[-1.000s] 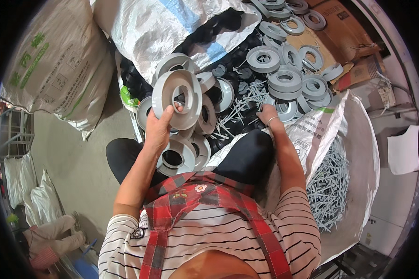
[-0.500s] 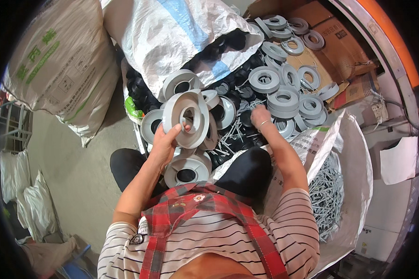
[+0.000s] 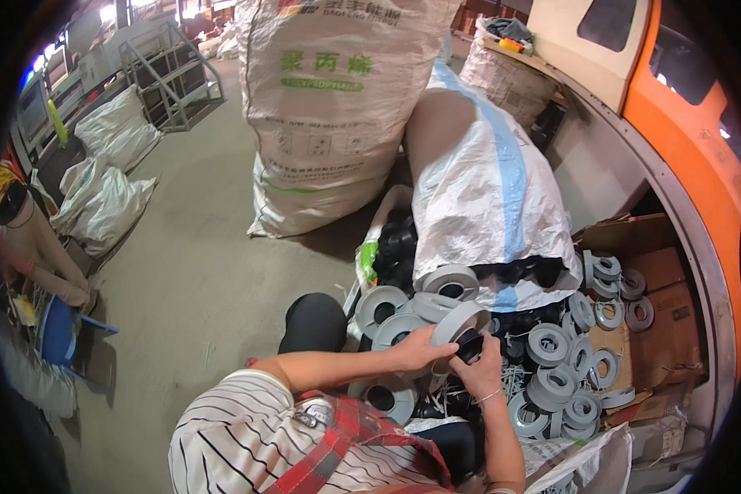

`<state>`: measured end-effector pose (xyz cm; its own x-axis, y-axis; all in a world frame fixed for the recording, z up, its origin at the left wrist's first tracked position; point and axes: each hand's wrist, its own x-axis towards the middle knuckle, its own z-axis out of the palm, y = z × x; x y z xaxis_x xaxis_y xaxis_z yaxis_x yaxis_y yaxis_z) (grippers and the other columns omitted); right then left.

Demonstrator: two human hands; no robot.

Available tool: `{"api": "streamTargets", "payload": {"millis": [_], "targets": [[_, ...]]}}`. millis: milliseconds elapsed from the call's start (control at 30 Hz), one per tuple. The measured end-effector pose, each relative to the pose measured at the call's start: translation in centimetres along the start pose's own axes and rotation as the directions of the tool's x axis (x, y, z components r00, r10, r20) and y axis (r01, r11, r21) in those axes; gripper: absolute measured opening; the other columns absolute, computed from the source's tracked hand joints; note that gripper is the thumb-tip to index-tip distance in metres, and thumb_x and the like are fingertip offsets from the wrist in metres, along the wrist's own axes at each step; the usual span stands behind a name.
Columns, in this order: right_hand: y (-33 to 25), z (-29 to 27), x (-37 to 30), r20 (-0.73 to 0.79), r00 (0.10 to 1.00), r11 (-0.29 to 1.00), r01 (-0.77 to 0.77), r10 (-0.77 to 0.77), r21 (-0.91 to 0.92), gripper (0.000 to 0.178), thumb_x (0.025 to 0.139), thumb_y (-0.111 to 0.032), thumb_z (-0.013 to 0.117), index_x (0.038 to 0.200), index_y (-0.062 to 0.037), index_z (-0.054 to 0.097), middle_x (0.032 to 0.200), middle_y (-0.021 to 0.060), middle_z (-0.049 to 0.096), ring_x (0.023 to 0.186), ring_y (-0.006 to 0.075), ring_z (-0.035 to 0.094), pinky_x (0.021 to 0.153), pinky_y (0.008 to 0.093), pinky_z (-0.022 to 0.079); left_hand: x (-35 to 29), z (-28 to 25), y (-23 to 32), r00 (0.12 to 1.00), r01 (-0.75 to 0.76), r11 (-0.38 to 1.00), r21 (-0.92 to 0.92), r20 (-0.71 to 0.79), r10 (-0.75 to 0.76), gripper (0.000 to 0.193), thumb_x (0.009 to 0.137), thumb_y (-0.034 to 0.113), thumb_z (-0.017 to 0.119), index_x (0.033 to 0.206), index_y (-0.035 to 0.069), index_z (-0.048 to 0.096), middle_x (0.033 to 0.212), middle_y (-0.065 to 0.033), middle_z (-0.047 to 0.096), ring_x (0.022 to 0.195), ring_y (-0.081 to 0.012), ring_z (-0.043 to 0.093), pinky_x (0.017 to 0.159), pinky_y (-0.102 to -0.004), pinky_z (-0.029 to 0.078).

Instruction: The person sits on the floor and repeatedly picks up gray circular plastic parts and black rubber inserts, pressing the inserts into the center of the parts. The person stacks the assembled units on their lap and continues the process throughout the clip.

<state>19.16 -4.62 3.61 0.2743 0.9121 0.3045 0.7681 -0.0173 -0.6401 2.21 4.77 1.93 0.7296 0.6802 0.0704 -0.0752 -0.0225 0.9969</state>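
Note:
My left hand (image 3: 416, 349) grips the lower rim of a grey plastic ring (image 3: 457, 321), a flat disc with a round centre hole, held tilted above my lap. My right hand (image 3: 479, 368) is closed around a small black part (image 3: 469, 346) pressed against the ring's underside. Under and behind the held ring lie more grey rings (image 3: 384, 308) in a loose pile. A further ring (image 3: 386, 397) rests by my knee (image 3: 314, 323).
Stacks of grey rings (image 3: 561, 387) lie on cardboard (image 3: 665, 313) at the right. A white woven sack (image 3: 486, 198) with a blue stripe and a taller printed sack (image 3: 329, 107) stand ahead. Black parts (image 3: 399, 243) lie between them. Another person (image 3: 25, 247) sits at far left by a blue stool (image 3: 62, 329).
The view has swung up and left, showing the floor and sacks. My right hand left the loose pins and came to the ring, now holding a black part against it.

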Motion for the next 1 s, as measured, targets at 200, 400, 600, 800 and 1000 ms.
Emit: {"api": "streamTargets", "payload": {"millis": [200, 400, 600, 800, 1000], "targets": [[-1.9, -2.4, -1.1, 0.059, 0.933, 0.922, 0.360, -0.355, -0.143, 0.066, 0.058, -0.014, 0.077, 0.116, 0.0032, 0.050, 0.108, 0.0205, 0.053, 0.100, 0.0401, 0.052, 0.085, 0.0445, 0.047, -0.1, -0.7, 2.5, 0.976, 0.047, 0.991, 0.123, 0.206, -0.072, 0.041, 0.087, 0.038, 0.065, 0.102, 0.000, 0.064, 0.080, -0.0043, 0.063, 0.077, -0.0105, 0.055, 0.069, -0.0299, 0.047], [-1.8, -3.2, -2.8, 0.314, 0.837, 0.825, 0.522, -0.447, -0.216, 0.076, 0.057, -0.011, 0.076, 0.127, -0.0003, 0.048, 0.120, 0.0220, 0.048, 0.106, 0.0446, 0.048, 0.090, 0.0482, 0.045, 0.0, -1.1, 1.1, 0.924, 0.276, 0.960, 0.051, 0.260, -0.280, 0.036, 0.084, 0.037, 0.068, 0.095, 0.002, 0.065, 0.077, -0.0008, 0.059, 0.072, -0.0110, 0.049, 0.065, -0.0300, 0.044], [-2.0, 0.0, -1.7, 0.233, 0.887, 0.483, -0.419, 0.398, 0.769, 0.061, 0.080, -0.028, 0.074, 0.124, 0.0044, 0.048, 0.102, 0.0145, 0.060, 0.086, 0.0211, 0.064, 0.064, 0.0300, 0.056, -2.4, 1.3, 3.5, 0.988, 0.044, 0.997, -0.061, 0.153, -0.034, 0.057, 0.084, 0.019, 0.070, 0.131, 0.000, 0.041, 0.113, -0.0074, 0.057, 0.101, -0.0132, 0.055, 0.085, -0.0299, 0.047], [1.3, 1.5, -2.6, 0.093, 0.968, 0.735, -0.238, 0.233, 0.635, 0.074, 0.079, -0.044, 0.072, 0.123, 0.0095, 0.047, 0.104, 0.0197, 0.063, 0.095, 0.0306, 0.065, 0.083, 0.0350, 0.053, -2.3, 1.0, 2.2, 0.970, -0.069, 0.990, 0.126, 0.240, 0.037, 0.074, 0.084, 0.019, 0.071, 0.140, -0.002, 0.027, 0.124, -0.0142, 0.053, 0.113, -0.0201, 0.053, 0.096, -0.0341, 0.042], [8.5, -1.2, -3.3, 0.188, 0.953, 0.789, -0.303, 0.238, 0.534, 0.057, 0.090, -0.054, 0.047, 0.102, 0.0001, 0.060, 0.085, 0.0167, 0.067, 0.071, 0.0327, 0.065, 0.065, 0.0394, 0.053, -1.4, 2.2, 1.0, 0.817, -0.541, 0.755, 0.372, 0.447, 0.365, 0.079, 0.073, 0.010, 0.076, 0.139, -0.003, 0.033, 0.139, -0.0245, 0.041, 0.129, -0.0385, 0.043, 0.106, -0.0408, 0.036]]}}
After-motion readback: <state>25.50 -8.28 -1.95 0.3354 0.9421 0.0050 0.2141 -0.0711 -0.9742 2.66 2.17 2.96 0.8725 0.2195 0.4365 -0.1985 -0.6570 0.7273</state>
